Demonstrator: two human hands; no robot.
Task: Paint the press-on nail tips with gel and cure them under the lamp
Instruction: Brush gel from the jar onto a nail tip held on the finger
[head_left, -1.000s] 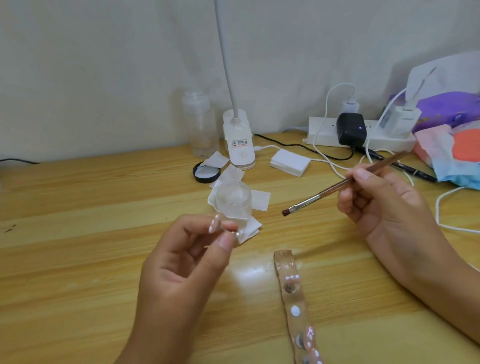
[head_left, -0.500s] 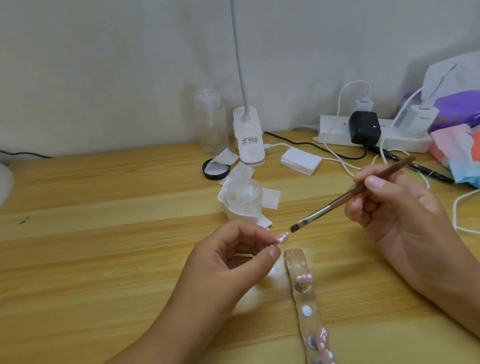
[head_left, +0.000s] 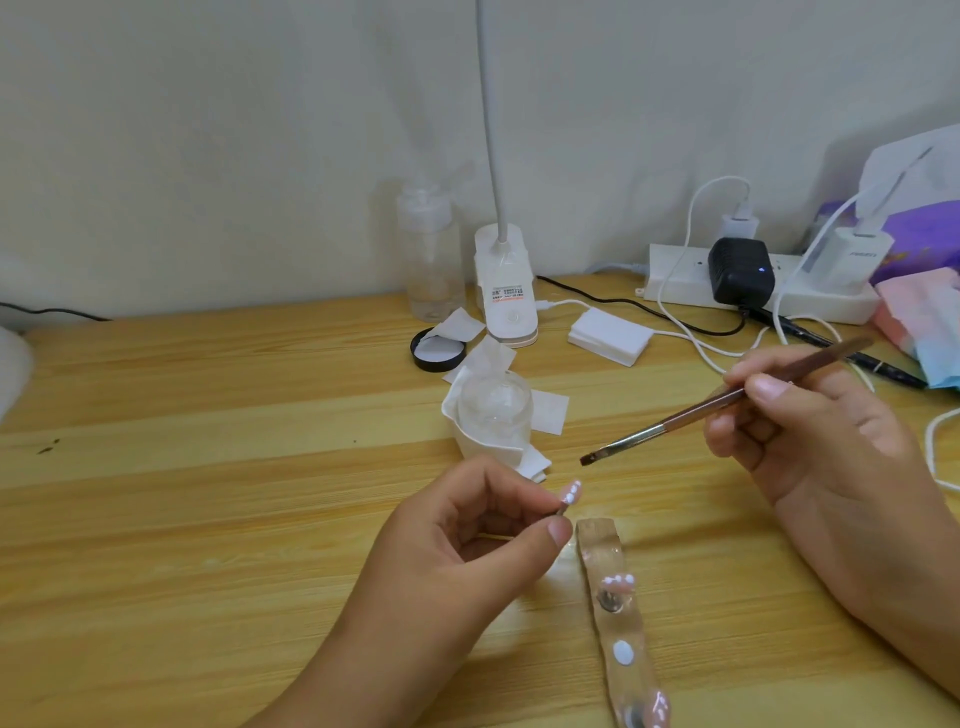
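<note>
On the wooden table (head_left: 208, 519) lie a clear strip (head_left: 605, 551), paper squares (head_left: 548, 413), a black lid (head_left: 436, 356) and a power strip (head_left: 670, 283).

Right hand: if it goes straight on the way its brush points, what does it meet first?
Probably the nail tip pinched by the left hand, or those fingertips: the brush in the right hand aims down-left at them. Depth is unclear.

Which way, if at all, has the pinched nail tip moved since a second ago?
Yes. The left hand carried the nail tip rightward, away from the tissue-wrapped cup to the clear strip's top end.
</note>
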